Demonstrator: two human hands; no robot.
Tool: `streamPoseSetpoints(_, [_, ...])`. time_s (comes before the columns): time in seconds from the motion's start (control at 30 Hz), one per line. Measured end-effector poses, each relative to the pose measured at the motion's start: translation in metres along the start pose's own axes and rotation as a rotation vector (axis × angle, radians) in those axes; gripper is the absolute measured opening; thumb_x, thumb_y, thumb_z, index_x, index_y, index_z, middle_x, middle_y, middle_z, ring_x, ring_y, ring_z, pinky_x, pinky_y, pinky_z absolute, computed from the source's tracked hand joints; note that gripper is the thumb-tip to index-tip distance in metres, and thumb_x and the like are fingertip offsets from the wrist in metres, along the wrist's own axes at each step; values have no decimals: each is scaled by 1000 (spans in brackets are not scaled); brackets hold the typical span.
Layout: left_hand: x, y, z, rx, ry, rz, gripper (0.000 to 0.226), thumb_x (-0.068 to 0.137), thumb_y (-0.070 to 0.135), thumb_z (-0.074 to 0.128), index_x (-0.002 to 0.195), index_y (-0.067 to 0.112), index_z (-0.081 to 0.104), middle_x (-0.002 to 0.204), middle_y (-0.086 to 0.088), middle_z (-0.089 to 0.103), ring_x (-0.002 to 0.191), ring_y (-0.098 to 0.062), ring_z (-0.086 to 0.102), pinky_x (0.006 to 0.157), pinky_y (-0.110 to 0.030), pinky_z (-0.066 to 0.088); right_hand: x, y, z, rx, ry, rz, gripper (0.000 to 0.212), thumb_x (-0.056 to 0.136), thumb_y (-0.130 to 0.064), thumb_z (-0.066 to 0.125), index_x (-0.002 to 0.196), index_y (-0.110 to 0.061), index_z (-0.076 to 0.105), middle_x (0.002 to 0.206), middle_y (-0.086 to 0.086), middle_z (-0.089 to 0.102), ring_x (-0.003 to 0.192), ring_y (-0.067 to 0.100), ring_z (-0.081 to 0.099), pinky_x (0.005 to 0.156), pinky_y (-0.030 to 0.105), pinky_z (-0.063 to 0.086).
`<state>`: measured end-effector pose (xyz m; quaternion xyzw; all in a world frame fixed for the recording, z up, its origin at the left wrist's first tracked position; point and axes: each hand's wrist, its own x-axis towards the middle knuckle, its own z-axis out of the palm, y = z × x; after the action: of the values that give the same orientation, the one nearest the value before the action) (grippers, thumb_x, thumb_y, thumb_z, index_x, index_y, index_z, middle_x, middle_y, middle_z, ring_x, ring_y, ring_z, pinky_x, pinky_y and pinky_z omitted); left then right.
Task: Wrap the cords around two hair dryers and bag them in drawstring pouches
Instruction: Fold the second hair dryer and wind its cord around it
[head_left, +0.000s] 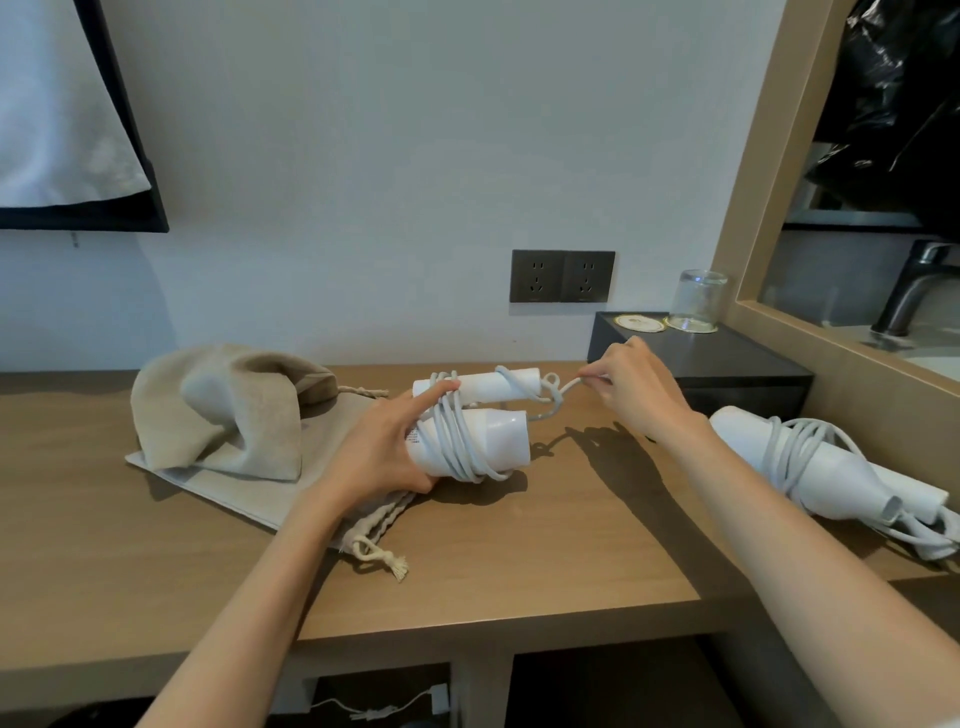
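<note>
Left hand (387, 447) grips the hair dryer (475, 434); right fingers (597, 375) pinch its cord (563, 391).

Middle of the table (519, 561): one hair dryer (470, 441), its cord (569, 387) leading off to two o'clock. At nine o'clock, a bulging pouch (228, 410) lies on a flat pouch (324, 441). Four o'clock, well apart: second hair dryer (831, 467). One o'clock, a box (727, 364), glass (696, 301) on top.
</note>
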<state>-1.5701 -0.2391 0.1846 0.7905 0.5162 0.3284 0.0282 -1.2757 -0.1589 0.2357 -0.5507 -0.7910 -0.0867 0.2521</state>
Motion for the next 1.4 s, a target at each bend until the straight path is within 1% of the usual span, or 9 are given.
streamPoseSetpoints(0.17, [3, 0, -1, 52, -39, -28, 107, 52, 27, 77, 143, 48, 26, 106, 5, 59, 89, -14, 51, 71, -27, 41, -5, -8, 14, -32, 10, 97, 26, 93, -25, 59, 117, -22, 68, 106, 7, 66, 101, 24, 51, 82, 36, 47])
streamPoseSetpoints(0.33, [14, 3, -11, 98, -201, -56, 109, 49, 31, 73, 135, 64, 15, 89, -1, 62, 76, -19, 55, 67, -42, 50, -14, -3, 27, -21, -132, 105, 25, 97, -25, 54, 118, -24, 68, 112, 7, 65, 111, 28, 47, 85, 41, 46])
streamPoseSetpoints(0.57, [23, 6, -16, 260, -311, -88, 112, 53, 44, 76, 138, 61, 5, 92, 8, 57, 89, -18, 49, 75, -40, 50, -23, 6, 45, 70, -250, 83, 21, 97, -27, 53, 111, -25, 68, 110, 3, 63, 105, 27, 54, 79, 45, 51])
streamPoseSetpoints(0.73, [11, 7, -12, 320, -182, -64, 117, 56, 61, 78, 144, 54, 1, 141, 10, 43, 124, -21, 39, 103, -39, 37, -19, 5, 45, 122, -286, 77, 34, 95, -14, 52, 126, -24, 61, 127, 2, 62, 118, 23, 54, 100, 45, 45])
streamPoseSetpoints(0.83, [-3, 9, -12, 297, -128, -97, 115, 59, 59, 79, 147, 50, 5, 153, 1, 28, 138, -23, 26, 109, -38, 28, -11, -13, 26, 367, -186, 74, 46, 93, -6, 46, 136, -23, 51, 142, 0, 49, 123, 18, 51, 102, 35, 43])
streamPoseSetpoints(0.97, [-23, 8, -10, 205, 8, -170, 102, 69, 51, 76, 143, 56, 6, 152, -2, 30, 137, -22, 29, 106, -40, 35, -4, -53, 2, 584, -410, -97, 53, 93, -47, 52, 142, -37, 36, 151, -9, 34, 136, 12, 34, 107, 32, 32])
streamPoseSetpoints(1.1, [-33, 12, -5, 90, 107, -251, 90, 76, 44, 73, 149, 36, 20, 136, -1, 52, 119, -19, 50, 92, -35, 46, -6, -69, 10, 287, -694, -234, 99, 65, -68, 71, 140, -61, 7, 157, -10, 8, 143, 29, 9, 114, 57, 15])
streamPoseSetpoints(1.23, [-33, 10, 0, -59, 123, -342, 96, 76, 36, 76, 151, 27, 17, 130, -6, 57, 102, -19, 59, 85, -32, 47, -13, -72, 16, 180, -603, -196, 102, 64, -65, 73, 134, -69, 0, 152, 1, 16, 135, 36, 19, 107, 55, 21])
streamPoseSetpoints(1.4, [-22, 11, 9, -147, 186, -394, 95, 78, 21, 77, 151, 20, 18, 137, -8, 51, 121, -22, 49, 86, -21, 33, -34, -81, 29, 135, -292, -126, 97, 61, -59, 69, 139, -59, 11, 142, 4, 29, 121, 31, 32, 94, 44, 28])
